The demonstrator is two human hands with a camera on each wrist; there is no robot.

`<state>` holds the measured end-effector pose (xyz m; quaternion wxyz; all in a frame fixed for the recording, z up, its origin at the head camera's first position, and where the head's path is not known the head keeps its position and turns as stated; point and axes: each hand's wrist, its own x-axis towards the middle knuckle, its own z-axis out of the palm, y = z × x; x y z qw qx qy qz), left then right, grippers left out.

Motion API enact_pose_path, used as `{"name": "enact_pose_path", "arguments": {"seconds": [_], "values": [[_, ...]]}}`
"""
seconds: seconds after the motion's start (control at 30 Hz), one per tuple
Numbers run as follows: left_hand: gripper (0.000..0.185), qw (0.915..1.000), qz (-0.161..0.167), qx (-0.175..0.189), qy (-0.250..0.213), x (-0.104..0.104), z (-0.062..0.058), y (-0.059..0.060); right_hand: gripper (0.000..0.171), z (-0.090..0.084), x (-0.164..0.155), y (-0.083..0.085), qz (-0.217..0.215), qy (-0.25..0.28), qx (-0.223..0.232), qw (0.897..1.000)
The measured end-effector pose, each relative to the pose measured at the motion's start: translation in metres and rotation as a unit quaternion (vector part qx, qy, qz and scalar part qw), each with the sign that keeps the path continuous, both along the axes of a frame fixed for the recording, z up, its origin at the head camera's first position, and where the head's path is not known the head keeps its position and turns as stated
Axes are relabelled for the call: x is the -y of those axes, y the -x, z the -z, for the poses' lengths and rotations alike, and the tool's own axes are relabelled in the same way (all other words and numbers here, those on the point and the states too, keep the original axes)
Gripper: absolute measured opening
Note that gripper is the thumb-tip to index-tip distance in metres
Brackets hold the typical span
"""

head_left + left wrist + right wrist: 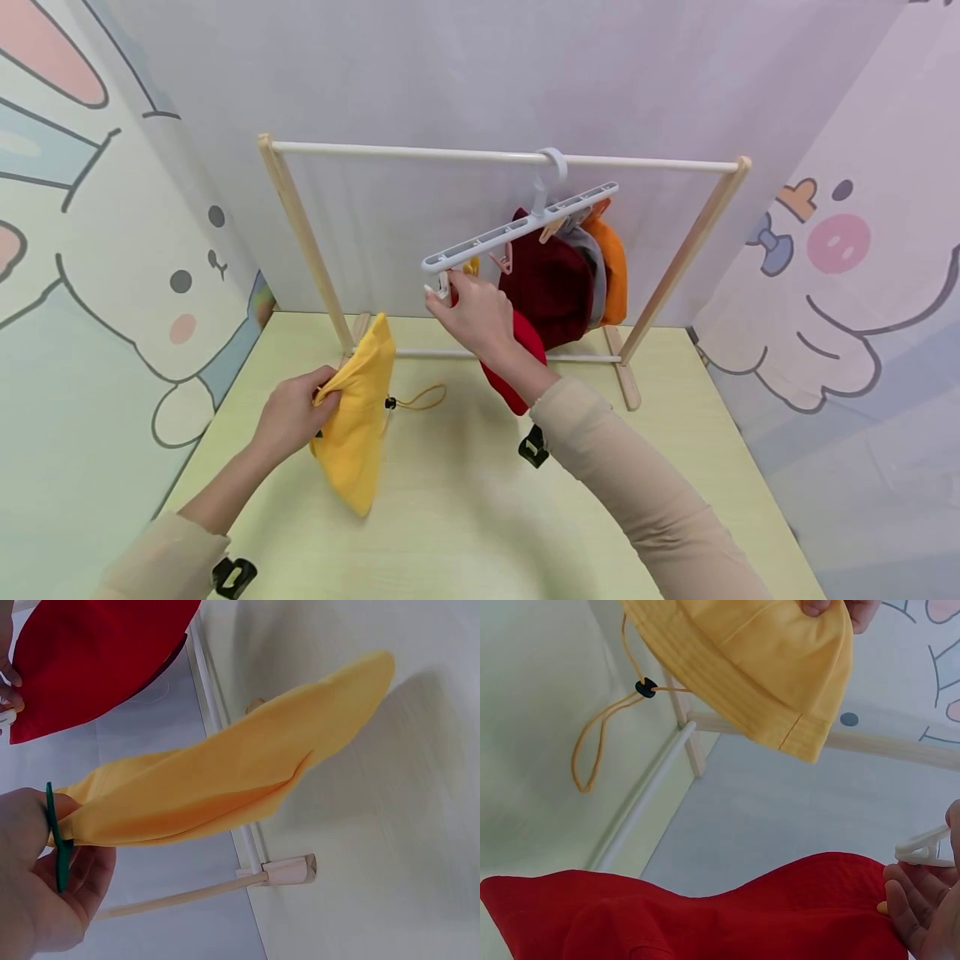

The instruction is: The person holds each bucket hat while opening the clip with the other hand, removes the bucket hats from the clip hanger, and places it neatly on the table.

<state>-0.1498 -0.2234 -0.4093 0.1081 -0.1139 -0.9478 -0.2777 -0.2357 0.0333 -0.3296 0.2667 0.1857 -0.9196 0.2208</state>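
My left hand (pixel 296 412) (pixel 37 885) grips a yellow bucket hat (pixel 360 417) (pixel 225 780) (pixel 757 660) by its brim, held just above the table; its cord (pixel 420 400) (pixel 592 742) dangles. My right hand (pixel 468 312) (pixel 919 900) is raised to the left end of a white clip hanger (pixel 517 227). It pinches the edge of a red hat (pixel 504 387) (pixel 90 652) (pixel 705 915) at a white clip (pixel 922 851). The red hat droops below that wrist.
The hanger hooks on the top rail (pixel 420 153) of a wooden rack standing at the back of the pale green table (pixel 465 517). A dark red hat (pixel 547 283), a grey one (pixel 592 258) and an orange one (pixel 613 267) hang clipped further right. Cartoon-printed walls enclose three sides.
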Motion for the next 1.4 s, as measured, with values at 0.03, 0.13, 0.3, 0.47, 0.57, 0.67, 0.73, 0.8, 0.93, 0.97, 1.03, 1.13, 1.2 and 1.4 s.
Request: {"name": "enact_pose_path", "arguments": {"seconds": [0.03, 0.13, 0.3, 0.47, 0.57, 0.67, 0.73, 0.8, 0.93, 0.97, 1.03, 1.13, 1.2, 1.4], "values": [[0.008, 1.0000, -0.001, 0.002, 0.000, 0.002, 0.000, -0.001, 0.025, 0.000, 0.000, 0.000, -0.001, 0.001, 0.000, 1.000], [0.009, 0.9999, -0.005, 0.008, 0.005, 0.008, 0.001, -0.002, 0.024, 0.001, 0.000, 0.000, -0.001, 0.003, -0.004, 1.000], [0.010, 0.9996, -0.014, 0.014, 0.020, 0.019, 0.004, -0.001, 0.024, 0.001, 0.000, 0.000, 0.002, 0.002, -0.011, 1.000], [0.010, 0.9990, -0.024, 0.016, 0.035, 0.031, 0.008, 0.001, 0.024, 0.001, 0.000, 0.000, 0.001, 0.005, -0.014, 1.000], [0.012, 0.9984, -0.030, 0.023, 0.041, 0.037, 0.008, 0.001, 0.024, 0.001, 0.000, 0.000, 0.003, 0.004, -0.015, 1.000], [0.014, 0.9981, -0.031, 0.032, 0.043, 0.042, 0.008, 0.000, 0.024, 0.002, 0.000, 0.000, 0.001, 0.006, -0.012, 1.000], [0.014, 0.9979, -0.032, 0.034, 0.044, 0.045, 0.008, -0.001, 0.024, 0.002, 0.001, 0.000, 0.000, 0.007, -0.010, 1.000], [0.014, 0.9977, -0.035, 0.034, 0.048, 0.048, 0.007, -0.002, 0.024, 0.002, 0.001, 0.000, 0.000, 0.008, -0.009, 1.000], [0.013, 0.9971, -0.041, 0.031, 0.057, 0.055, 0.008, -0.002, 0.023, 0.002, 0.001, 0.000, 0.001, 0.010, -0.010, 1.000], [0.014, 0.9969, -0.042, 0.033, 0.058, 0.057, 0.008, -0.001, 0.023, 0.002, 0.001, 0.000, 0.002, 0.010, -0.010, 1.000], [0.015, 0.9964, -0.044, 0.041, 0.060, 0.059, 0.009, -0.001, 0.023, 0.002, 0.001, 0.000, 0.001, 0.011, -0.008, 1.000], [0.017, 0.9951, -0.052, 0.053, 0.066, 0.063, 0.009, -0.002, 0.023, 0.002, 0.001, 0.000, 0.001, 0.011, -0.006, 1.000], [0.018, 0.9941, -0.058, 0.056, 0.072, 0.066, 0.008, -0.002, 0.023, 0.003, 0.001, 0.000, 0.000, 0.010, -0.006, 1.000], [0.020, 0.9907, -0.072, 0.069, 0.092, 0.076, 0.006, -0.001, 0.023, 0.003, 0.001, 0.000, -0.004, 0.012, 0.001, 1.000]]}}
